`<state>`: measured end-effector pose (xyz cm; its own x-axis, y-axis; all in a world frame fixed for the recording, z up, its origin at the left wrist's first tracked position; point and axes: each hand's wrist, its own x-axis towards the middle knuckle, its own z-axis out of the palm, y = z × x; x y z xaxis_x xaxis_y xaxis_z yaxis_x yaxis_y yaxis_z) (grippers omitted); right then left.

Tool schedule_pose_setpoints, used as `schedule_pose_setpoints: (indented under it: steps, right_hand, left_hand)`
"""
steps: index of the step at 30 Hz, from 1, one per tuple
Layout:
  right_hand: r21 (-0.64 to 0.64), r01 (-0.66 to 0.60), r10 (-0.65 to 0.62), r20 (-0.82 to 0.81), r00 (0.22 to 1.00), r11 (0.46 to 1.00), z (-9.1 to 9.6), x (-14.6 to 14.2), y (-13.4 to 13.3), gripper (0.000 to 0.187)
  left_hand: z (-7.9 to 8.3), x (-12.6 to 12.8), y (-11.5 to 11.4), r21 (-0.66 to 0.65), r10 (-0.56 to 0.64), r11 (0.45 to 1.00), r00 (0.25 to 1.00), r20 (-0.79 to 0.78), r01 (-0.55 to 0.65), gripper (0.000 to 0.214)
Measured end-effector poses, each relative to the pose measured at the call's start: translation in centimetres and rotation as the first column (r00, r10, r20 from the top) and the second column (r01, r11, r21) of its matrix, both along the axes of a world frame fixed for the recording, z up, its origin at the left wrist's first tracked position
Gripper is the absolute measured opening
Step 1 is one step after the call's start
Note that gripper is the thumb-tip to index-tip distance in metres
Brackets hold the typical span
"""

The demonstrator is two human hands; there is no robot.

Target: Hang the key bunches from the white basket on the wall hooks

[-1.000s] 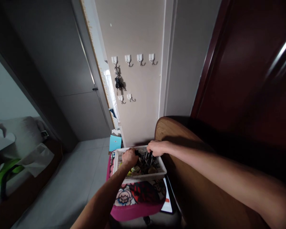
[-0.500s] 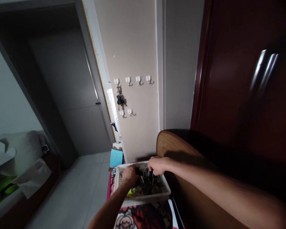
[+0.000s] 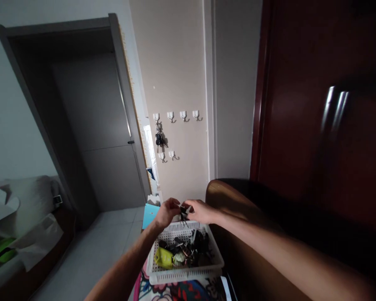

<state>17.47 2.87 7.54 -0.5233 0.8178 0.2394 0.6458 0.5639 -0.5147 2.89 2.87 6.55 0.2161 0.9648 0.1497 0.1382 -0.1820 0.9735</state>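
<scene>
Both left hand (image 3: 167, 212) and right hand (image 3: 200, 211) are pinching one dark key bunch (image 3: 183, 213) between them, white perforated basket (image 3: 184, 276) of jumbled keys (image 3: 198, 243) sitting just below them, white hooks (image 3: 183, 114) lining the wall (image 3: 175, 54) above.

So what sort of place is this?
Probably someone's home, maybe just inside an entrance. There's a grey door in a frame, what looks like a dark red door, and keys hanging from a white wall hook.
</scene>
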Motion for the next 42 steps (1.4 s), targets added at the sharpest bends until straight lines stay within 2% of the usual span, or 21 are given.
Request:
schedule_pose_setpoints:
  steps: [2,4,6,9,12,18,21,24,28,30,33,35,38,40,42]
  right_hand:
    - [-0.058,-0.042,0.034,-0.125,0.992,0.997,0.2,0.0,0.2,0.038]
    - [-0.101,-0.071,0.051,-0.187,0.981,0.992,0.1,0.0,0.4,0.035]
    - [-0.125,-0.078,0.049,-0.219,0.975,0.989,0.1,0.1,0.5,0.028]
    - [-0.076,-0.051,0.029,-0.273,0.961,0.996,0.4,0.1,0.5,0.02]
    - [-0.01,-0.015,0.011,-0.346,0.938,1.0,1.2,0.1,0.2,0.02]
    - [-0.002,-0.074,0.07,-0.317,0.946,0.997,2.2,0.2,-0.6,0.015]
    - [-0.003,-0.05,0.046,-0.353,0.934,0.999,2.3,0.1,-0.8,0.019]
    - [-0.091,-0.017,-0.026,-0.452,0.892,0.996,2.4,0.0,-0.8,0.029]
    - [-0.26,-0.041,-0.098,-0.5,0.861,0.965,2.6,-0.2,-0.6,0.025]
    - [-0.228,-0.025,-0.091,-0.486,0.869,0.973,2.8,-0.3,-0.6,0.021]
    - [-0.101,0.026,-0.07,-0.457,0.887,0.995,3.2,-0.5,-0.5,0.016]
    - [-0.031,0.07,-0.076,-0.425,0.902,0.997,3.9,-0.5,-0.2,0.016]
    - [0.033,0.121,-0.099,-0.395,0.913,0.992,5.7,-0.5,0.7,0.019]
    - [0.033,0.149,-0.123,-0.411,0.903,0.988,7.7,-0.6,1.8,0.019]
    - [0.014,0.18,-0.154,-0.453,0.878,0.984,10.2,-0.9,3.2,0.021]
  left_hand:
    - [1.2,-0.1,-0.1,-0.044,-0.082,0.995,0.986,0.144,0.089,0.02]
    - [1.9,-0.2,-0.1,-0.058,-0.127,0.988,0.967,0.222,0.143,0.022]
    - [2.3,-0.3,-0.1,-0.058,-0.121,0.988,0.958,0.259,0.14,0.024]
    - [2.8,-0.5,-0.2,-0.055,-0.092,0.992,0.957,0.275,0.111,0.025]
    - [3.3,-0.5,-0.3,-0.041,-0.107,0.992,0.967,0.229,0.12,0.024]
    - [3.9,0.0,-0.1,0.095,-0.11,0.99,0.989,0.098,0.101,0.022]
    - [4.2,0.4,-0.1,0.152,-0.071,0.986,0.997,0.019,0.068,0.021]
    - [4.7,0.5,0.0,0.193,-0.068,0.978,0.996,-0.064,0.079,0.021]
    - [5.3,0.6,0.0,0.238,-0.067,0.967,0.989,-0.13,0.096,0.021]
    - [5.6,0.7,0.0,0.252,-0.051,0.964,0.991,-0.127,0.082,0.021]
    - [6.0,0.7,-0.1,0.261,-0.051,0.962,0.993,-0.108,0.078,0.019]
    - [6.5,0.7,0.1,0.276,-0.05,0.959,0.995,-0.084,0.071,0.018]
    - [7.5,0.4,0.6,0.336,0.012,0.942,1.0,-0.008,-0.009,0.017]
    - [8.4,0.2,1.2,0.326,0.004,0.945,1.0,0.022,-0.011,0.02]
    - [9.3,0.2,1.7,0.248,-0.046,0.968,0.999,0.026,0.038,0.027]
